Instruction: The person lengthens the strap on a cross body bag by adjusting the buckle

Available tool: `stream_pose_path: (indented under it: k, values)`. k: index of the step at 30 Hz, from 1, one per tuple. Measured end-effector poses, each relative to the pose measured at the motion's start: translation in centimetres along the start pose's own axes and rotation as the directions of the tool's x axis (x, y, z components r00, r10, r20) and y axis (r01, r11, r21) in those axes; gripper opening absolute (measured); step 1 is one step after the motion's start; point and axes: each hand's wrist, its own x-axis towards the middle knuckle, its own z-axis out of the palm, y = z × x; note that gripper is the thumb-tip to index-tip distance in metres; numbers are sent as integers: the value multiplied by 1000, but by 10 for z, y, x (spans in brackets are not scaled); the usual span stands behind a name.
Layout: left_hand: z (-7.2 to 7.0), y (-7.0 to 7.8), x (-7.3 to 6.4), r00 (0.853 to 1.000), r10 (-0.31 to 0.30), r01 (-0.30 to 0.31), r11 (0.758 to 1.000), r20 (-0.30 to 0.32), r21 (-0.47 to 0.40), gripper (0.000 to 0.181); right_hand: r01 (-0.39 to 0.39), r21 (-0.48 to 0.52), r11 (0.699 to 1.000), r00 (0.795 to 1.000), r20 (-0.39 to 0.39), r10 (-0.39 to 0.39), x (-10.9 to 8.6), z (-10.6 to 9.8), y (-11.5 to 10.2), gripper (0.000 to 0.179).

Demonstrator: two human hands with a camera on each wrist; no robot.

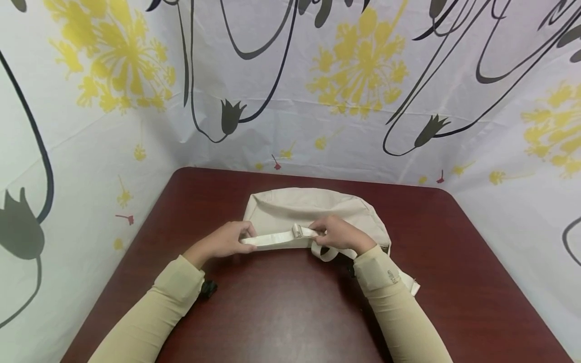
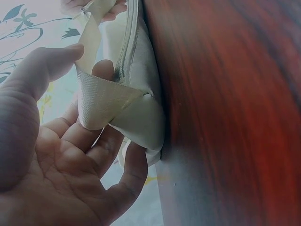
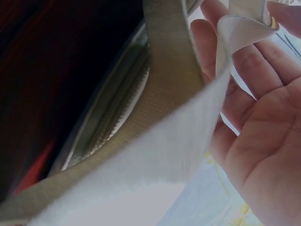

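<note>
A cream fabric bag (image 1: 308, 204) lies on the table, its webbing strap (image 1: 274, 239) stretched along the near side. At the strap's left end, my left hand (image 1: 229, 239) holds the webbing between thumb and fingers. The left wrist view shows the strap (image 2: 101, 101) folding over those fingers beside the bag's corner. My right hand (image 1: 340, 234) pinches the strap just right of its slider buckle (image 1: 297, 231). A loop of webbing (image 1: 323, 253) hangs below that hand. In the right wrist view, a zipper (image 3: 120, 115) shows behind the wide, blurred strap close to the camera.
The dark red table (image 1: 272, 312) extends around the bag on every side. A patterned white sheet (image 1: 281, 136) stands behind and beside it. More cream strap (image 1: 410, 283) lies on the table beyond the right forearm.
</note>
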Motion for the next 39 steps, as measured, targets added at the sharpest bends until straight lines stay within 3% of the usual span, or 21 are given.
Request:
stream_pose_path:
  k: [6, 17, 31, 39]
  values:
    - [-1, 0, 1, 1000, -1, 1, 1000, 8, 5, 21, 17, -8, 1000, 1000, -11, -17, -2, 0, 1, 18]
    - [0, -2, 0, 1000, -9, 9, 1000, 5, 5, 21, -22, 2, 1000, 999, 34, 22, -1, -4, -1, 20]
    - [-2, -3, -1, 1000, -3, 3, 1000, -1, 22, 22, -54, 4, 999, 998, 23, 54, -7, -9, 6, 15]
    - [-3, -2, -1, 1000, -9, 8, 1000, 12, 17, 23, -18, -8, 1000, 1000, 8, 18, -7, -8, 8, 18]
